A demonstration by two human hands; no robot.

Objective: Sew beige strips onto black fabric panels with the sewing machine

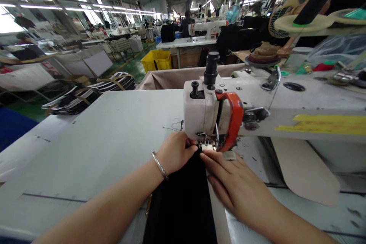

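Observation:
A strip of black fabric (183, 202) runs from the bottom edge up to the needle area of a white sewing machine (197, 110). Its far end lies beneath the presser foot (200, 145). My left hand (175, 152), with a silver bangle at the wrist, pinches the fabric's left edge just beside the foot. My right hand (228, 179) lies flat with fingers stretched along the fabric's right edge, the fingertips close to the foot. An orange guard (231, 122) on the machine head stands above the right fingers. The needle tip is too small to make out.
The pale table (114, 141) spreads to the left, with loose thread (173, 125) near the machine head. Bundled striped pieces (111, 84) lie at the far left edge. A yellow crate (156, 60) and another sewing machine (207, 29) stand ahead. A thread cone (317, 0) rises at right.

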